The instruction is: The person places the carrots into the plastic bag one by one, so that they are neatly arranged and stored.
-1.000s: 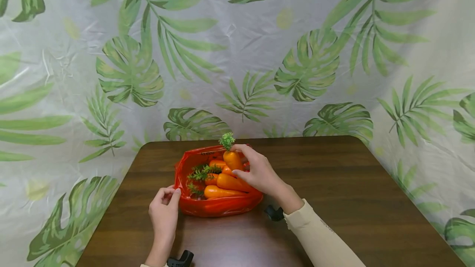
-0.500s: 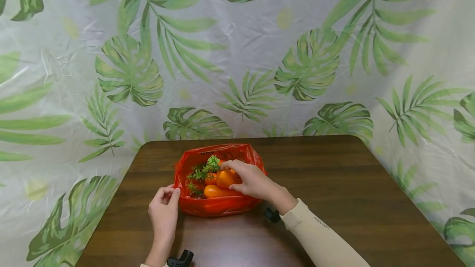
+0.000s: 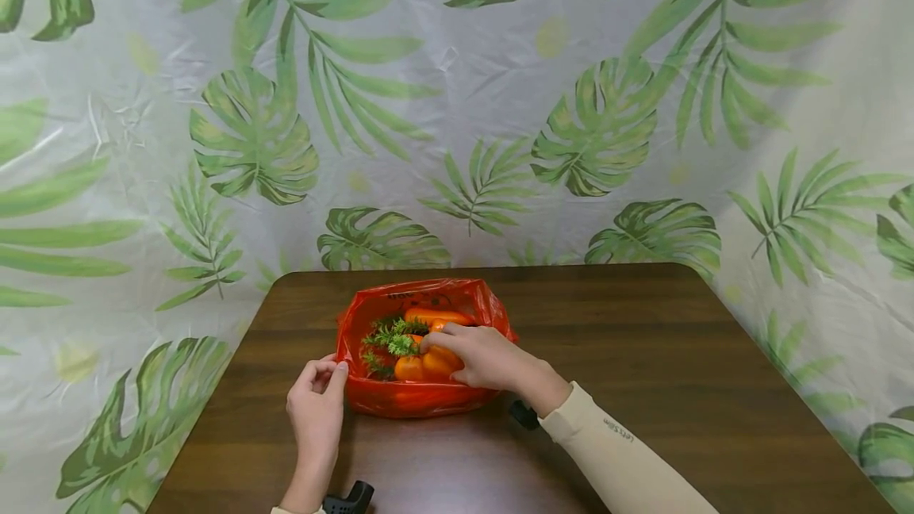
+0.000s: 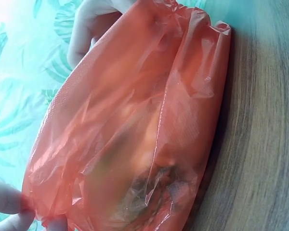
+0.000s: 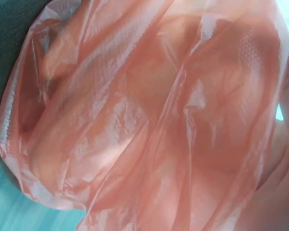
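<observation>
A red plastic bag lies with its mouth open on the table, several orange carrots with green leafy tops inside. At the bag's left edge my left hand pinches the rim between thumb and fingers, and the left wrist view shows the fingertips on the plastic. My right hand reaches into the bag from the right, its fingers and thumb curled round a carrot that lies low among the others. Another carrot rests along the far side. In the right wrist view the bag covers most of that hand.
The dark wooden table carries the bag near its middle left. Behind its far edge hangs a leaf-patterned curtain. A black wrist device sits at the left wrist, another beneath the right.
My right hand has lowered the carrot from above the bag's far side down among the others, its leafy top now pointing left. The left hand has stayed at the rim.
</observation>
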`<state>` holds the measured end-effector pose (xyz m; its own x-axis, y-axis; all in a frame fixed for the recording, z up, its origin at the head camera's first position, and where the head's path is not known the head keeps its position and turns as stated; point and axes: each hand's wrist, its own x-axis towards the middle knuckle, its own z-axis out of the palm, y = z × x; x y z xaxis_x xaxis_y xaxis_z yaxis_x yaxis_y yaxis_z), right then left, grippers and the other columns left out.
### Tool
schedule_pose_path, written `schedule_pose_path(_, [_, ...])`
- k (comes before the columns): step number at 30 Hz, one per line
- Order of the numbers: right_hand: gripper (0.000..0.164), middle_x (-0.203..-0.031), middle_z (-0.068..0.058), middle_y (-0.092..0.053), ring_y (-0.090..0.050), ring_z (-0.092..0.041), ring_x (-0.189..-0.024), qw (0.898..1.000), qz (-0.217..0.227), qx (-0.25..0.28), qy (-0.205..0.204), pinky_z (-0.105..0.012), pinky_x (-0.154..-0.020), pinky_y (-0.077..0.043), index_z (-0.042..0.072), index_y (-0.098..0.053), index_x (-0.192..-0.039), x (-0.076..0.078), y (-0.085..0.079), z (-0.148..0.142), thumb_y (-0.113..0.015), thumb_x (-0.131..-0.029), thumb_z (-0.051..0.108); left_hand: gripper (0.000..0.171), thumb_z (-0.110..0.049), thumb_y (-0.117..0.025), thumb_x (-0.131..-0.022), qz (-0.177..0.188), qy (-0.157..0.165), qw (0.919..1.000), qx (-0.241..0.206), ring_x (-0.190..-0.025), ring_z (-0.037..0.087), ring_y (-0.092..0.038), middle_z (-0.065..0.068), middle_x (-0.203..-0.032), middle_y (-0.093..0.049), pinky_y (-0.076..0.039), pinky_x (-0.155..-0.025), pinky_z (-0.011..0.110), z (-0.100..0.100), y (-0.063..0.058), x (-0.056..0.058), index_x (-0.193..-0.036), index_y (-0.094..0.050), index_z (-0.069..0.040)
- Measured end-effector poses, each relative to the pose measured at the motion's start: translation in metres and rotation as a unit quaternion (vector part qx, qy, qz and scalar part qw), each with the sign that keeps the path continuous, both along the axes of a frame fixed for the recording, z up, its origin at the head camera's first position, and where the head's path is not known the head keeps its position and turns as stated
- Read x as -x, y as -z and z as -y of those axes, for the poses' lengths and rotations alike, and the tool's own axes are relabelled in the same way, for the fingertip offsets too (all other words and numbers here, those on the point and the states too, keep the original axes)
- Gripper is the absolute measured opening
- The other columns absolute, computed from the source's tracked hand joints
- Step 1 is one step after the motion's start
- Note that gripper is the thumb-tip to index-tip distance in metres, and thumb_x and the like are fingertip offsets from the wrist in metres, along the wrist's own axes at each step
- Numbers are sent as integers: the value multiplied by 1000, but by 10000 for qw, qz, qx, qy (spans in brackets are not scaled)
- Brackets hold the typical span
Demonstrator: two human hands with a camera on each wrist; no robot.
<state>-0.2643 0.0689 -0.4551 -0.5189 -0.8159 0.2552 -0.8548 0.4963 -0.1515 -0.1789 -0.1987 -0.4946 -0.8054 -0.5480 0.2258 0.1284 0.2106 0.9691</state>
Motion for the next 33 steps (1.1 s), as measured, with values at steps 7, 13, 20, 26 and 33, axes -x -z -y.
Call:
schedule_pose_path(7, [50, -114, 4, -59, -46, -12, -66, 9999, -56, -19, -101, -25, -58, -42, 29, -62, -125, 1, 0, 0, -79, -83, 8, 16, -15, -73, -94, -46, 27, 10000, -38, -98, 13, -65, 9, -117, -70, -50, -78, 10, -1, -1, 2, -92, -67, 0])
schedule_pose_path(13, [48, -115, 6, -61, -49, -9, -72, 9999, 138, 59, -2, -22, -62, -45, 27, -64, -125, 1, 0, -1, -79, -84, 9, 18, -15, -72, -94, 4, 37, 10000, -35, -101, 15, -64, 11, -118, -70, -48, -79, 8, -1, -1, 1, -93, -66, 1])
schedule_pose_path(20, [41, -112, 6, -62, -58, -11, -80, 9986, 351, 252, 297, -23, -67, -49, 27, -66, -125, -1, -3, -6, -77, -87, 13, 18, -16, -72, -94, 22, 17, 10000, 17, -103, 19, -65, 11, -118, -70, -48, -79, 7, -1, -2, 1, -92, -67, 1])
schedule_pose_path(26, [34, -114, 6, -63, -59, -12, -77, 9973, 288, 426, 518, -27, -66, -49, 25, -67, -125, -4, -10, -12, -73, -92, 21, 19, -18, -72, -95, 59, 99, 9999, 53, -109, 25, -65, 13, -120, -69, -46, -78, 7, -1, -2, 1, -94, -67, 1])
schedule_pose_path(33, [32, -113, 6, -62, -57, -11, -71, 9944, 111, 768, 711, -27, -60, -46, 28, -67, -124, -12, -18, -20, -72, -93, 22, 16, -17, -72, -94, 55, -166, 9989, 434, -105, 24, -66, 10, -117, -71, -44, -78, 3, 3, 0, 0, -92, -68, -2])
